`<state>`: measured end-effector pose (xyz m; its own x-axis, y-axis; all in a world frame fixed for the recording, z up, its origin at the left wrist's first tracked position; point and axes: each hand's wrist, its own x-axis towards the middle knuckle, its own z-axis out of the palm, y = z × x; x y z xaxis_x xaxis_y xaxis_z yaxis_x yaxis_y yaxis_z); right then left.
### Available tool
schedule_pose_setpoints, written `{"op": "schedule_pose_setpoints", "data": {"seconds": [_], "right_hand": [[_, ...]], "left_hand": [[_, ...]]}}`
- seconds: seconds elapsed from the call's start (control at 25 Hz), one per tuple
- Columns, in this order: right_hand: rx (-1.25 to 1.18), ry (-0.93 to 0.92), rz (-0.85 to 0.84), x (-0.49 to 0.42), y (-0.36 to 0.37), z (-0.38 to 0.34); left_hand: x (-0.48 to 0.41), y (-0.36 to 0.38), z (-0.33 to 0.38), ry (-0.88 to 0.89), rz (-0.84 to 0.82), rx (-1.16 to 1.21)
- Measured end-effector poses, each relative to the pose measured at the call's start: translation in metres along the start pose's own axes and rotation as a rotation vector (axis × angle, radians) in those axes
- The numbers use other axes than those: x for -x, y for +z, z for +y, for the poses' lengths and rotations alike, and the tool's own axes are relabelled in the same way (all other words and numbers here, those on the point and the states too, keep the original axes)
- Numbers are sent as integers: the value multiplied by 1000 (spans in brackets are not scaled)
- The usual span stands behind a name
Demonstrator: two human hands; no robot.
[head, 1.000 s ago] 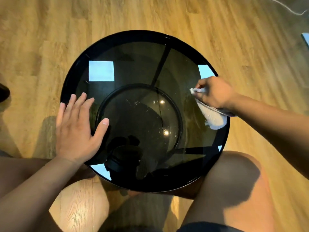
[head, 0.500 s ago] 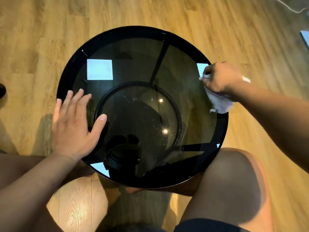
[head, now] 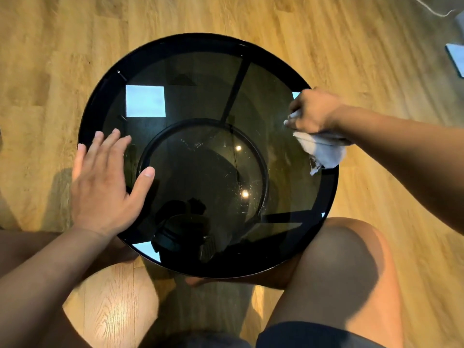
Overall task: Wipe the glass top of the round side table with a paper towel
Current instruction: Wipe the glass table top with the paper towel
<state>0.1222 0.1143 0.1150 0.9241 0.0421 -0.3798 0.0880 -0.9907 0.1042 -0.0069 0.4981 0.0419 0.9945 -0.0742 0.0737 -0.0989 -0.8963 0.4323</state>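
Observation:
A round side table with a dark smoked glass top (head: 200,96) and a black rim stands between my knees. My left hand (head: 105,182) lies flat on the glass at its left edge, fingers straight and spread. At the right edge of the glass, my right hand (head: 313,111) grips a crumpled white paper towel (head: 321,151). The towel hangs out below the fist and touches the glass near the rim.
The table stands on a wooden plank floor (head: 75,46). My bare knees (head: 339,267) press close to the near rim. A white cable (head: 431,8) and a pale flat object (head: 455,61) lie at the far right.
My right hand moved with the towel along the right rim away from me, then back a little toward the centre. My left hand stayed flat on the glass.

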Motion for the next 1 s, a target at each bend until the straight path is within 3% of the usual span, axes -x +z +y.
{"op": "schedule_pose_setpoints", "data": {"seconds": [0.2, 0.36, 0.88, 1.0], "right_hand": [[-152, 68, -11, -2, 2, 6], [-117, 115, 44, -2, 0, 10], [-171, 137, -42, 1, 5, 8], [-153, 178, 18, -1, 3, 11]], "left_hand": [[1, -1, 1, -2, 5, 0], [1, -2, 2, 8, 0, -6], [2, -3, 3, 5, -1, -11], [1, -2, 2, 14, 0, -18]]}}
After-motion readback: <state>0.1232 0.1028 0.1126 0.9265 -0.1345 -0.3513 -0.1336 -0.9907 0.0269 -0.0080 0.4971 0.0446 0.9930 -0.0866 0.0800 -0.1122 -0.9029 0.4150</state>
